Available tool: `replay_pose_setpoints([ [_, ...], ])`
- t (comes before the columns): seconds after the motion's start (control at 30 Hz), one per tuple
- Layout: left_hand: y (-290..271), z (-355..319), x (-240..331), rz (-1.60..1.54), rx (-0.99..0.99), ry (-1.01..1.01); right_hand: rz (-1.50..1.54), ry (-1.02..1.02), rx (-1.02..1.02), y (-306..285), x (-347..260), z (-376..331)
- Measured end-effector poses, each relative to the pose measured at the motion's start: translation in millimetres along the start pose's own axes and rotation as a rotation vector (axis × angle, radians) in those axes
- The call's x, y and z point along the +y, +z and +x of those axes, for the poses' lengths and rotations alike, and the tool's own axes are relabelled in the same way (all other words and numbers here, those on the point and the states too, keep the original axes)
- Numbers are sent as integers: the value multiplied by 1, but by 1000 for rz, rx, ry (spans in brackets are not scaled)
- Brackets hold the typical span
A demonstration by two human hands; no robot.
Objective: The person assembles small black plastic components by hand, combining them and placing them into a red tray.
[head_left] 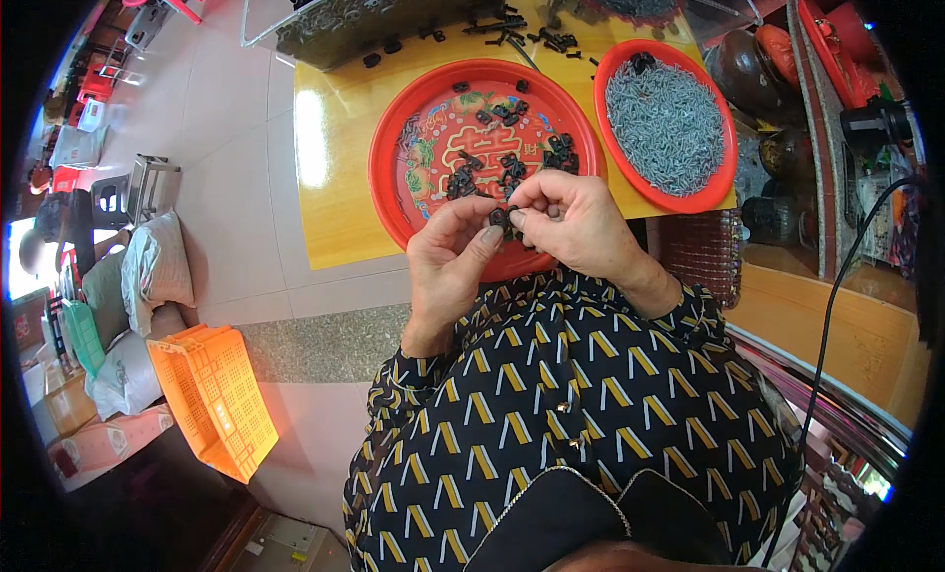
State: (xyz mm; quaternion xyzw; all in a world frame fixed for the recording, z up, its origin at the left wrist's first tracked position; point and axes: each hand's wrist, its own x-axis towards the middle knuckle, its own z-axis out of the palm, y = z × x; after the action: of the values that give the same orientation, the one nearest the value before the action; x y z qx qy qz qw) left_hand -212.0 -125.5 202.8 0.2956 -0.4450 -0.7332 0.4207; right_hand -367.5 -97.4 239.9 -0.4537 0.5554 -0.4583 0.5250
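Both hands meet over the near rim of a red round tray [394,149] that has a patterned centre. My left hand [448,262] pinches a small black plastic part [499,217] between thumb and fingertips. My right hand [576,222] has its fingers curled on the same part from the right side, and what else it holds is hidden. Several more small black parts [507,163] lie scattered on the tray.
A second red tray [724,173] at the right holds a heap of small grey metal pieces [664,124]. Both trays sit on a yellow table [335,198]. A clear bin [384,16] with black parts stands behind. An orange crate [212,395] and white sacks [157,267] lie on the floor at left.
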Motion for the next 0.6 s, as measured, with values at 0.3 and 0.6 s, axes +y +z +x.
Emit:
replay_pose_setpoints([
  [0.3,1,-1,1,-20,2,-9,268,155,-132,-8,3,6],
  [0.6,8,-3,5,51,16,62,446,116,-246,-12,22,10],
])
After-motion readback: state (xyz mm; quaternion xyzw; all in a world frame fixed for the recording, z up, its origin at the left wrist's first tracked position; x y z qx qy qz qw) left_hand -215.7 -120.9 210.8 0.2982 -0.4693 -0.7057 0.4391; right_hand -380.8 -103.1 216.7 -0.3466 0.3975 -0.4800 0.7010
